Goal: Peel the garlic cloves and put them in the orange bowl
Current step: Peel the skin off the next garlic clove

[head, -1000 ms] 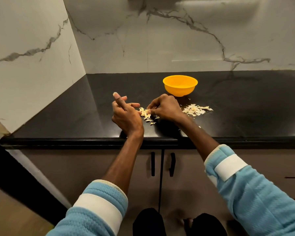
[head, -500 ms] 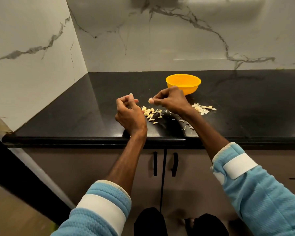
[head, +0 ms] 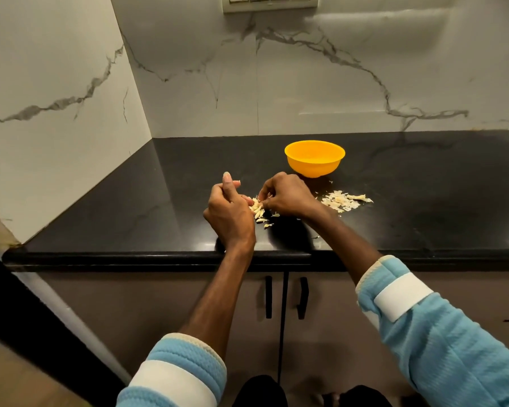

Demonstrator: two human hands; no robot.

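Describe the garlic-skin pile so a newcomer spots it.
Find the black countertop, then the orange bowl on it. The garlic-skin pile lies in front of the bowl, toward the right. Unlike the garlic cloves that the right hand picks at, it is flaky and untouched.

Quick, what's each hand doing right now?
Left hand: fingers curled beside the garlic; grip cannot be told.
Right hand: pinching a piece of garlic.
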